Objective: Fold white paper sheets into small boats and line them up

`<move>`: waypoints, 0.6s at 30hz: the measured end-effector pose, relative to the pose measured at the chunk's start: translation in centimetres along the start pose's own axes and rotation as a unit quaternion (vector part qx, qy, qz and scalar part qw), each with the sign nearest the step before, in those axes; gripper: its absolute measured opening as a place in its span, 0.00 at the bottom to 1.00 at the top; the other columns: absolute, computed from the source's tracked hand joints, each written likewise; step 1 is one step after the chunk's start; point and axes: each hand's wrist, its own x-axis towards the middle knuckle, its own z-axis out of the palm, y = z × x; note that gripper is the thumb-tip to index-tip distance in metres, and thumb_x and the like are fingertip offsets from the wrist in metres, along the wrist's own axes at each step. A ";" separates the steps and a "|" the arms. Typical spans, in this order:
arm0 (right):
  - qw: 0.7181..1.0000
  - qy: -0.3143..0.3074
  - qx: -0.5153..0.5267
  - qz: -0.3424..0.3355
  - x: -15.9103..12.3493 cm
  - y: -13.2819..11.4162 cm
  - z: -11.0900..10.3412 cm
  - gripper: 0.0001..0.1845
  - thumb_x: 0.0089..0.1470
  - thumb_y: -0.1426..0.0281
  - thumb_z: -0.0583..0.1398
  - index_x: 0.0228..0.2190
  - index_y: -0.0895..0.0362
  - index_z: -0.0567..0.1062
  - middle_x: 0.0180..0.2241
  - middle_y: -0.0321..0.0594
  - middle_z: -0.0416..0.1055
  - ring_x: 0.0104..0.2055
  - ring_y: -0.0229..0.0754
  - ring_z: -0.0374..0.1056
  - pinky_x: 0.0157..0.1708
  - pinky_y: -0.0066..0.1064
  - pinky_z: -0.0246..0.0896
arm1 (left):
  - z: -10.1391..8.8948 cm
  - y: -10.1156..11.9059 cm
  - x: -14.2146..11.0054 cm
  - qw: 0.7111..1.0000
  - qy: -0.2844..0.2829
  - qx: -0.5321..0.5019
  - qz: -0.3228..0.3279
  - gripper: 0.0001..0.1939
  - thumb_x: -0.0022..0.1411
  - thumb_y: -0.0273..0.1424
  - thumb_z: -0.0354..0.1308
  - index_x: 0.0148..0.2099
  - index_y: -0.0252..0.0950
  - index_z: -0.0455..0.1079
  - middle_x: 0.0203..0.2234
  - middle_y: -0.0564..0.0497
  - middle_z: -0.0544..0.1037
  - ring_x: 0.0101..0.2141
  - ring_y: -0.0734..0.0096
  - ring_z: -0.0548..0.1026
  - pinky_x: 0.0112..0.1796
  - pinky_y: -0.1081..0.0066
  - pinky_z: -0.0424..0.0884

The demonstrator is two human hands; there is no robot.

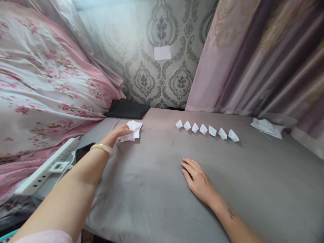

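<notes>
My left hand (122,131) is at a small stack of white paper sheets (136,127) at the left of the grey-covered table. Its thumb and fingers close on the top paper at the near left side; the fingertips are partly hidden. My right hand (196,179) lies palm down on the grey cover (157,182), fingers stretched out and holding nothing. Beyond it, several small folded white paper pieces (203,129) stand in a slanting row, apart from both hands.
A black folded cloth or pad (128,108) lies at the back left. Along the left edge are a white power strip (48,167), a charger (59,166) and a dark phone-like device (84,152). More white papers (268,127) lie at the far right, below the curtain (243,60).
</notes>
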 end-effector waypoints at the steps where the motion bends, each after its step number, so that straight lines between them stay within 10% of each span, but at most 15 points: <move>1: 1.000 0.000 0.000 -0.001 0.0 0.0 0.0 0.19 0.61 0.69 0.51 0.49 0.56 0.74 0.55 0.45 0.67 0.60 0.50 0.60 0.58 0.46 0.58 | 0.2 0.1 -0.1 1.000 0.008 0.006 0.006 0.26 0.55 0.43 0.55 0.51 0.32 0.70 0.47 0.38 0.76 0.44 0.50 0.75 0.40 0.65 0.69; 10: 1.000 0.000 -0.009 -0.007 0.0 -0.1 -0.1 0.19 0.60 0.70 0.50 0.49 0.59 0.74 0.55 0.47 0.67 0.59 0.50 0.60 0.58 0.46 0.58 | 3.1 2.2 -1.3 0.992 0.115 -0.040 0.021 0.16 0.54 0.30 0.57 0.45 0.30 0.72 0.44 0.32 0.76 0.48 0.47 0.72 0.47 0.60 0.65; 18: 1.000 -0.006 -0.011 0.000 -0.1 -0.4 -0.3 0.20 0.60 0.70 0.50 0.49 0.60 0.74 0.55 0.48 0.67 0.59 0.50 0.60 0.59 0.44 0.57 | -1.9 2.8 -2.0 0.922 0.259 -0.285 -0.038 0.12 0.52 0.31 0.59 0.38 0.30 0.74 0.35 0.34 0.77 0.45 0.43 0.72 0.41 0.57 0.67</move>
